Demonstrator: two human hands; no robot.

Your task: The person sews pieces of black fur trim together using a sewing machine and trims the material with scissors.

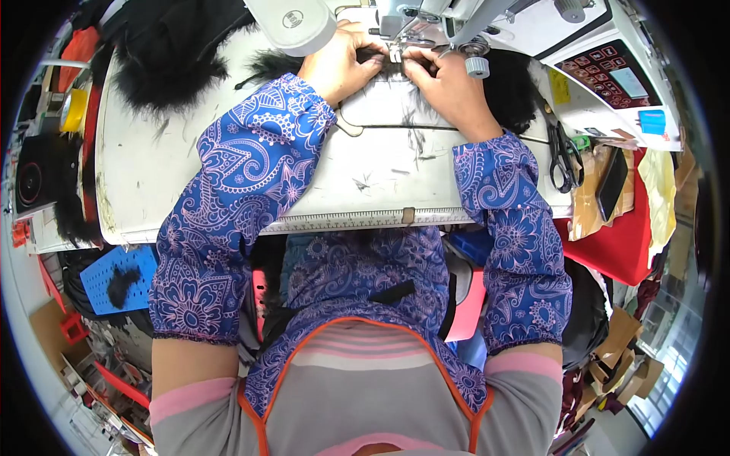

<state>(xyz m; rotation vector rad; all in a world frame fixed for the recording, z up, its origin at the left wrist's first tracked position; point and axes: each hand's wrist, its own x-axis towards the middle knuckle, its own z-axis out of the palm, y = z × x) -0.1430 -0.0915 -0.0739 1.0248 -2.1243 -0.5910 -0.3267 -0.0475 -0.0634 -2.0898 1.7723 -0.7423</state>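
Observation:
At the sewing machine's presser foot [395, 53], my left hand [342, 64] is closed, thumb and fingers pinching black fur [389, 70] from the left. My right hand [450, 85] pinches the fur from the other side, its fingertips close to the foot. Part of the fur is hidden under the fingers and the foot. More dark fur [270, 67] sticks out left of my left hand. A black fur piece [511, 91] lies right of my right hand; whether it joins the fur at the foot, I cannot tell.
A larger black fur-trimmed piece [171, 64] covers the table's back left. Black scissors [563, 148] and a phone [611, 182] lie at the right, below the machine's control panel [608, 72]. A ruler strip [342, 220] runs along the front edge. Loose fur tufts dot the white table.

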